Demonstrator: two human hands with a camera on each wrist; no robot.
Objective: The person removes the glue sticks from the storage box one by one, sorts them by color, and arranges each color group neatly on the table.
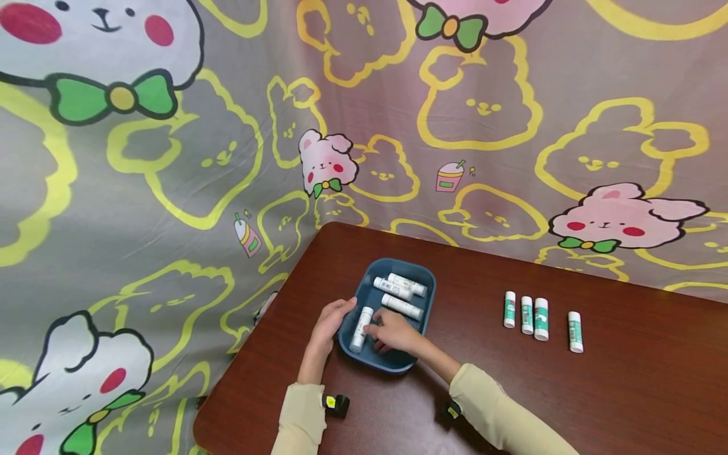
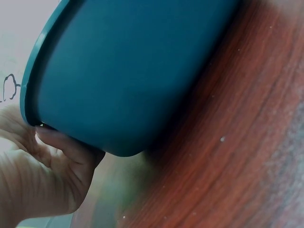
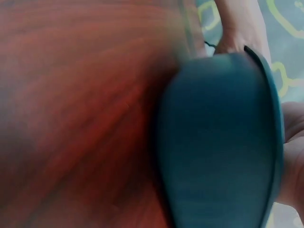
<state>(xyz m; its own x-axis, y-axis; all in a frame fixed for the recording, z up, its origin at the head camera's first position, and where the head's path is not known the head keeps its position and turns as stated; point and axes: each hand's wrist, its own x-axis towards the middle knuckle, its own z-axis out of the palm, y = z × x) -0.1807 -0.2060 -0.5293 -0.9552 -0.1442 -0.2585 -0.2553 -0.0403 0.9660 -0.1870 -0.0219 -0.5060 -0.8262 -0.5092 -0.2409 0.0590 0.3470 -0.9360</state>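
A blue plastic tray stands on the table, holding several white glue sticks. My left hand grips its left rim; the left wrist view shows curled fingers tucked beneath the lip. Inside the tray's near half is my right hand, its fingers loosely bent. Their tips are right at the side of one glue stick, which lies lengthwise near the left wall. Farther in, another glue stick lies crosswise, with two more beyond it. In the right wrist view the tray wall hides the right fingertips.
To the right, several green-and-white glue sticks stand or lie apart on the brown table, among them a thicker glue stick and a separate glue stick farthest right. A cartoon-printed curtain borders the table's back and left.
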